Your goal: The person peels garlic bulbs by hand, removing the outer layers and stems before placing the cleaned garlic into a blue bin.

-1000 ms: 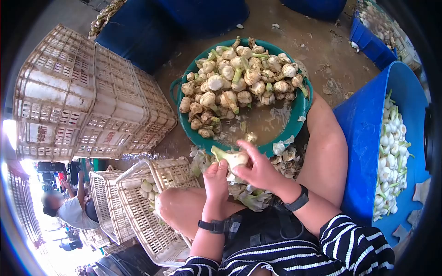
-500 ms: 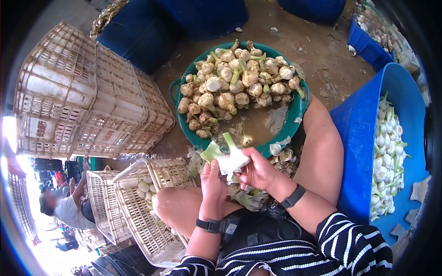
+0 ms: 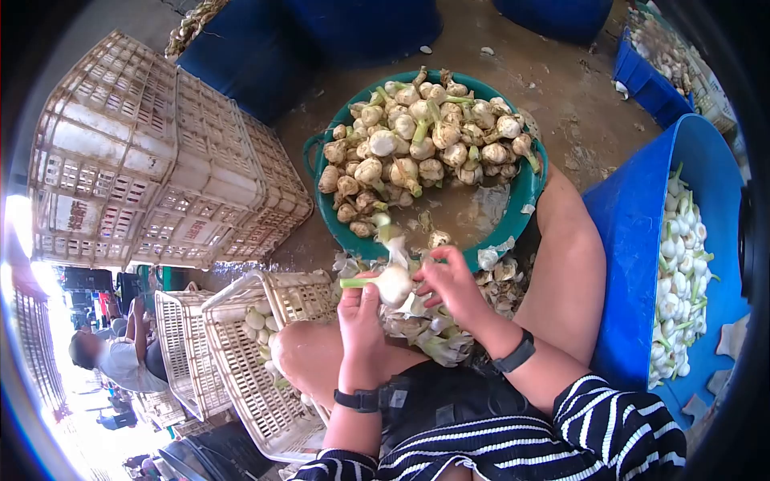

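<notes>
A white garlic bulb [image 3: 393,286] is gripped in my left hand [image 3: 359,321], its green stem pointing left between thumb and fingers. My right hand [image 3: 455,289] is just right of the bulb, fingers bent and apart, with no bulb in it. A loose pale husk strip [image 3: 396,250] shows just above the bulb. Beyond my hands is a green basin [image 3: 527,200] with muddy water and a heap of unpeeled garlic [image 3: 417,140]. Peeled husks [image 3: 437,341] are piled below my hands, between my legs.
On the right a tall blue bin [image 3: 622,264] contains cleaned garlic [image 3: 678,297]. A white plastic crate [image 3: 241,373] with some bulbs leans at my left knee. Stacked dirty crates [image 3: 144,160] rise at the upper left. Another person [image 3: 132,361] sits at far left.
The bulb has turned so its stem points left instead of up. My right hand has come off it and its fingers have spread. A husk piece has separated above the bulb.
</notes>
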